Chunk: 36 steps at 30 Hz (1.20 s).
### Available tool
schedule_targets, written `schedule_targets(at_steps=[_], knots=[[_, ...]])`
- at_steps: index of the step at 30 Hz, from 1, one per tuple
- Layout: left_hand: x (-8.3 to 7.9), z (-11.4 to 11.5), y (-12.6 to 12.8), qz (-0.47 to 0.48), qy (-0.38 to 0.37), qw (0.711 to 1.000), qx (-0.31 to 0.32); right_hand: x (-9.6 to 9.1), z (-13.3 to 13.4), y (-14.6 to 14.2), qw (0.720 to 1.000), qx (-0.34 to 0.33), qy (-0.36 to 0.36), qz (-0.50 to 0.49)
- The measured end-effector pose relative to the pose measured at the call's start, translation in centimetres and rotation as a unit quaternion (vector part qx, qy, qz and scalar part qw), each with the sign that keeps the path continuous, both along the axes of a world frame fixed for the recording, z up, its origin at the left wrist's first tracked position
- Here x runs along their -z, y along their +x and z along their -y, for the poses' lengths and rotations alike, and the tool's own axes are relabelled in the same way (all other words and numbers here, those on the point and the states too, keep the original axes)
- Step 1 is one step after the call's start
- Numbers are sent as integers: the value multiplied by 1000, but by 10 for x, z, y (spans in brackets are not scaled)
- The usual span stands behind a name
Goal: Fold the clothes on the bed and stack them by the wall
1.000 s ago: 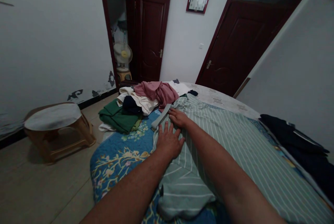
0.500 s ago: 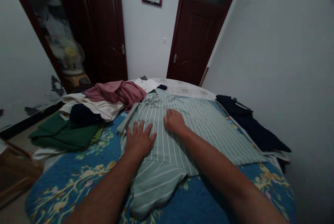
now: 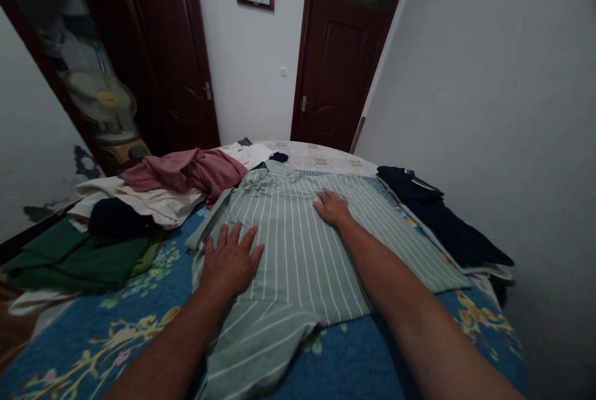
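Observation:
A light green shirt (image 3: 298, 245) with white stripes lies spread across the bed or table in front of me. One sleeve points toward me at the bottom, slightly rumpled. My left hand (image 3: 231, 261) rests flat near the shirt's left side, fingers spread. Farther up, around the middle of the cloth, my right hand (image 3: 332, 206) lies palm down with its fingers stretched out. The collar area at the far left end of the shirt is creased. Neither hand grips anything.
Left of the shirt lies a pile with a pink garment (image 3: 186, 171), a cream garment (image 3: 172, 206) and a folded green garment (image 3: 79, 257). Folded navy clothes (image 3: 447, 220) sit along the right edge. Beneath is a blue floral cover (image 3: 354, 356). A fan (image 3: 107, 99) stands beyond.
My right hand has slid right across the shirt, its fingers now more stretched out. My left hand stays flat on the cloth. The whole view has shifted slightly.

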<state>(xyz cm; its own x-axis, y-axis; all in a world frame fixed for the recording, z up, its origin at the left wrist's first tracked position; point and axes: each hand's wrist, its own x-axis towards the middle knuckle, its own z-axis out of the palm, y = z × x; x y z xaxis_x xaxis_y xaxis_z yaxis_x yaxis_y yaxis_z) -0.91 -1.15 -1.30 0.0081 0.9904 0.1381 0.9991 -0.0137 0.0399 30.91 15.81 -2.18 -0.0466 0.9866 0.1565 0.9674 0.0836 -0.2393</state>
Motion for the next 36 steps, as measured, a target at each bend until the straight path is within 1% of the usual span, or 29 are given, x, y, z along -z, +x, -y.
schedule_targets(at_steps=[2,4,7,11,12,14,16,18,19,21,23,25,27,29,32,36], knots=[[0,0,0,-6,2,1000,1,-1,-5,8,999,0,25,-19],[0,0,0,-9,0,1000,-1,-1,-4,20,999,8,40,-26],[1,-1,0,-9,-3,1000,-1,3,7,44,999,10,35,-13],[1,-3,-1,4,-5,1000,1,7,24,72,999,-12,29,21],[1,-3,-2,10,-5,1000,1,7,26,78,999,-9,27,34],[2,-3,-2,20,-4,1000,2,6,26,85,998,20,13,55],[2,-4,-2,22,0,1000,4,4,23,90,997,59,-6,58],[3,-4,-2,17,-1,1000,4,2,21,91,995,86,-10,52],[3,-4,-2,15,-1,1000,4,2,21,90,994,97,2,49],[3,-4,-3,15,0,1000,5,3,26,87,991,114,48,47],[4,-5,-3,17,0,1000,7,5,37,83,988,106,99,53],[5,-6,-4,14,1,1000,8,7,51,80,990,57,111,61],[6,-7,-5,9,3,1000,9,9,65,79,994,0,89,64],[7,-9,-6,5,5,1000,11,10,75,83,995,-17,66,68],[9,-11,-7,1,3,1000,15,11,79,96,996,32,41,72],[12,-13,-10,-4,11,1000,20,8,65,118,993,98,-3,61]])
